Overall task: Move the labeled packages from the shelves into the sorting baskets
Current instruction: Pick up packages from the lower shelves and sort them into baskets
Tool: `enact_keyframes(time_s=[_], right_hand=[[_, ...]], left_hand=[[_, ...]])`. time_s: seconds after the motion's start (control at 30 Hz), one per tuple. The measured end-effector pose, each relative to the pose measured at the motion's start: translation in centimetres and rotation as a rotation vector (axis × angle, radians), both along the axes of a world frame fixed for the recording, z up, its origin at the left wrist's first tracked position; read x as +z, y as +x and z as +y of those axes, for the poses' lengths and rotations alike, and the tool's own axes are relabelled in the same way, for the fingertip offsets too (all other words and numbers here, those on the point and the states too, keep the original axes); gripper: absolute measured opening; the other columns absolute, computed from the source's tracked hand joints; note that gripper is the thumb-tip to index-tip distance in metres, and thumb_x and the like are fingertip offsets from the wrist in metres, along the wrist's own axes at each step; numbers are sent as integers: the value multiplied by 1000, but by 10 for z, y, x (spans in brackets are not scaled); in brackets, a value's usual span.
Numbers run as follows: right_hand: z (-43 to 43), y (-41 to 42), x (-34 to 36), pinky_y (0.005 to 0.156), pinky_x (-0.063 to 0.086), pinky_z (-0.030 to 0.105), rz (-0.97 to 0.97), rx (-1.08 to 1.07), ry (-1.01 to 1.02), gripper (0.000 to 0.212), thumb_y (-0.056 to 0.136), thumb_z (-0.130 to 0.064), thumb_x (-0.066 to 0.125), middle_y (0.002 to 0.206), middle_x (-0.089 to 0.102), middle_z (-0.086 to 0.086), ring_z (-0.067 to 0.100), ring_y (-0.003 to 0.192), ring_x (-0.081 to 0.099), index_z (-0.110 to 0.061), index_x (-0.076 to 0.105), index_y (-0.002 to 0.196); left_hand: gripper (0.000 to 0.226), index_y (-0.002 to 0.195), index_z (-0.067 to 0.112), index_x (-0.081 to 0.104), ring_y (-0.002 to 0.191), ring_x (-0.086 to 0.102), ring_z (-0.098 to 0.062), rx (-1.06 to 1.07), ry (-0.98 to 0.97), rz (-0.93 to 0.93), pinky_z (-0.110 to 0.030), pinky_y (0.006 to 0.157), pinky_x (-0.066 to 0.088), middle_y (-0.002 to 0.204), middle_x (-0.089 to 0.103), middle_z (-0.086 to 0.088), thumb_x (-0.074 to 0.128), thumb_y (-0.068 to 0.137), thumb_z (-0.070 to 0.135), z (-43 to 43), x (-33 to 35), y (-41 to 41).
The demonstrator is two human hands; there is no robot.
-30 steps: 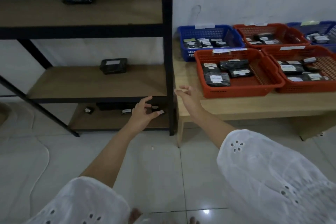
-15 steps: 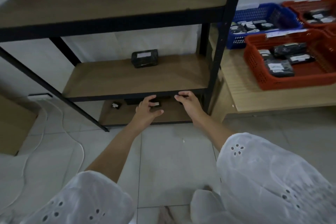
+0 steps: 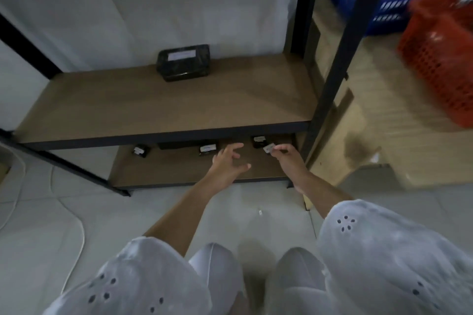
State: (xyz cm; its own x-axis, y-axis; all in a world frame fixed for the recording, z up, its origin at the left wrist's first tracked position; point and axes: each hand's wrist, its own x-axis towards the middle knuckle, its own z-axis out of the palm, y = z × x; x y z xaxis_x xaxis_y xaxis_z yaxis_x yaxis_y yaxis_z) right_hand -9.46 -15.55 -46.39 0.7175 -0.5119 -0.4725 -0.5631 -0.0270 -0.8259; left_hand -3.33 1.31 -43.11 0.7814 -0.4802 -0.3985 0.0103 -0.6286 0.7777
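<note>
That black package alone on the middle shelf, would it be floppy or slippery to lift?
Probably stiff: the black package keeps a boxy shape. Its wrap looks glossy, so perhaps slippery. It sits flat and low on the middle shelf, so a push would likely slide it, not tip it.

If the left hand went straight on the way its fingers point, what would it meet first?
Probably nothing soon: the left hand points into a bare gap on the bottom shelf, just right of a small labelled package, though depth under the middle shelf is unclear.
</note>
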Motion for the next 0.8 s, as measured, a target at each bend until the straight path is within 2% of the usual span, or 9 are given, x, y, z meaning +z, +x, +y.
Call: enact_keyframes(time_s=[0.17,0.23,0.33,0.4,0.47,0.53,0.63,0.7,0.8], right_hand=[[-30,57,-149,89,41,30,30,0,-104,26,95,-27,54,121,58,8,23,111,54,-14,58,117],[-48,84,-202,89,44,32,30,56,-229,24,95,-27,53,118,60,6,24,110,55,-15,60,115],[-83,122,-272,83,43,30,68,169,-481,27,95,-40,47,106,58,-2,20,97,55,-23,62,110],[-104,145,-315,91,46,37,87,174,-604,34,92,-48,42,112,61,3,25,99,57,-25,64,106],[-117,163,-352,98,43,42,144,168,-627,38,95,-47,40,126,54,11,30,111,53,-23,60,116],[-125,175,-381,103,39,45,202,158,-620,41,96,-46,42,139,40,14,34,123,43,-23,54,127],[-129,184,-406,109,29,51,253,139,-651,53,91,-54,46,150,21,13,39,135,23,-29,42,137],[-129,190,-413,107,28,48,265,117,-675,58,89,-57,48,150,20,12,38,135,20,-28,41,139],[-125,193,-418,104,31,44,199,64,-722,55,88,-54,52,144,30,14,36,129,27,-23,49,133]], left_hand=[[60,136,29,41,121,43,-24,-3,51,8,-45,104,38,110,49,4,69,83,28,-51,-151,62],[62,134,26,43,116,49,-26,34,30,-14,-47,101,41,110,53,1,73,80,29,-68,-210,86],[62,134,21,44,114,53,-22,62,-14,-64,-44,99,44,121,56,-5,73,80,28,-92,-279,118],[58,134,13,45,114,53,-20,61,-43,-96,-37,98,44,126,55,-6,70,83,23,-108,-315,136],[52,130,7,49,111,54,-18,54,-55,-114,-27,92,43,129,53,-8,69,84,19,-119,-346,150],[49,128,7,51,110,55,-19,47,-75,-109,-25,90,43,129,54,-9,69,84,19,-125,-369,159],[50,130,14,48,112,55,-21,74,-56,-94,-35,98,44,123,57,-6,67,85,25,-125,-395,163],[48,129,16,49,114,55,-22,98,-45,-101,-41,100,43,123,58,-6,66,86,29,-126,-409,170],[52,132,14,47,126,45,-29,193,60,-155,-44,108,33,133,51,-12,55,90,43,-138,-420,188]])
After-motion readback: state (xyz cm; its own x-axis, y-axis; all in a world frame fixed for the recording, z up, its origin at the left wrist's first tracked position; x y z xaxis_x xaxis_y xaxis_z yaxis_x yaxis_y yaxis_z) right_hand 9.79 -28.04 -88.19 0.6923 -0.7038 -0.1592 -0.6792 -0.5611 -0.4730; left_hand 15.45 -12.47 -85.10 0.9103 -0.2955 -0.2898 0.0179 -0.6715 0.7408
